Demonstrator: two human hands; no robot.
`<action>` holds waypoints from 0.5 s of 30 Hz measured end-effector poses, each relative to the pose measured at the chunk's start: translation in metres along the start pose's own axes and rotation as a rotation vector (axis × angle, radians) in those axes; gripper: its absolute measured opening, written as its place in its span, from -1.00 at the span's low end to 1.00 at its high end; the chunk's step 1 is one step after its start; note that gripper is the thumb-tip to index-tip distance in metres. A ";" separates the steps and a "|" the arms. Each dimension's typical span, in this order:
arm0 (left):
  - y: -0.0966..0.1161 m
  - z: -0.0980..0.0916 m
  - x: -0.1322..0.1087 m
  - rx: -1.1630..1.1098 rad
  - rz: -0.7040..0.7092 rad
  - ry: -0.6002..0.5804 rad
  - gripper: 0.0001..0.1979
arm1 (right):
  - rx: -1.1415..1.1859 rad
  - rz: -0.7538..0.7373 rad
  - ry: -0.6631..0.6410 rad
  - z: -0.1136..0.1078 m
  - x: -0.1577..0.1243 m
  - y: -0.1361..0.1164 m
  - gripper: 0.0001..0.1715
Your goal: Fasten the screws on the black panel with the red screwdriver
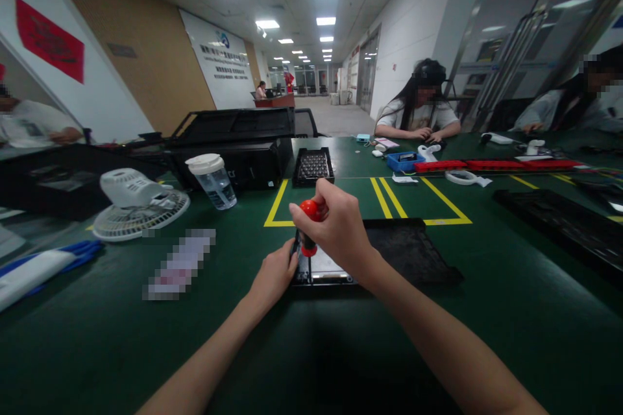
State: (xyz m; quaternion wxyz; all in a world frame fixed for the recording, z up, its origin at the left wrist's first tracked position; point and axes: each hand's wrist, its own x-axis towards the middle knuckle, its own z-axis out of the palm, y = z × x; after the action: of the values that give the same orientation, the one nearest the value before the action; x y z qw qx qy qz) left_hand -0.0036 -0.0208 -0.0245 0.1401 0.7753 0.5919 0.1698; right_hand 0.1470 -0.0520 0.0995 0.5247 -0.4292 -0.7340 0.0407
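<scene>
My right hand [343, 217] is wrapped round the red and black handle of a screwdriver [308, 209], held upright. Its shaft points down at the left part of a flat device [327, 264] with a black frame and a silvery inside. Whether the tip sits in a screw is too small to tell. At the device's left edge, my left hand [273, 275] grips the frame, thumb towards me. A black flat panel [411, 249] lies to the right, partly behind my right forearm. My right hand hides part of the device.
Beyond my hands stands a black tray [314, 166] of small parts. A lidded plastic cup [213, 180] and a white fan [141, 203] are at left. A blue box [405, 161], a tape roll [461, 177] and a long black panel [559, 227] lie right. Other people sit around the table.
</scene>
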 end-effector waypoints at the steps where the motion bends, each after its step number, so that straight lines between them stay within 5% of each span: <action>1: 0.000 0.000 0.000 -0.001 0.004 0.002 -0.73 | -0.014 -0.003 0.005 0.000 -0.001 -0.002 -0.64; 15: -0.002 0.002 0.001 0.018 0.031 0.011 -0.69 | -0.140 0.010 0.042 0.003 -0.006 -0.010 -0.69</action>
State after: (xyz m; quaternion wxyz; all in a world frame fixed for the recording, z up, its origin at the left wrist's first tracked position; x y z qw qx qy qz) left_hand -0.0043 -0.0194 -0.0271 0.1272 0.7847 0.5820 0.1711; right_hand 0.1386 -0.0611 0.0991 0.5083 -0.4693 -0.7219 -0.0171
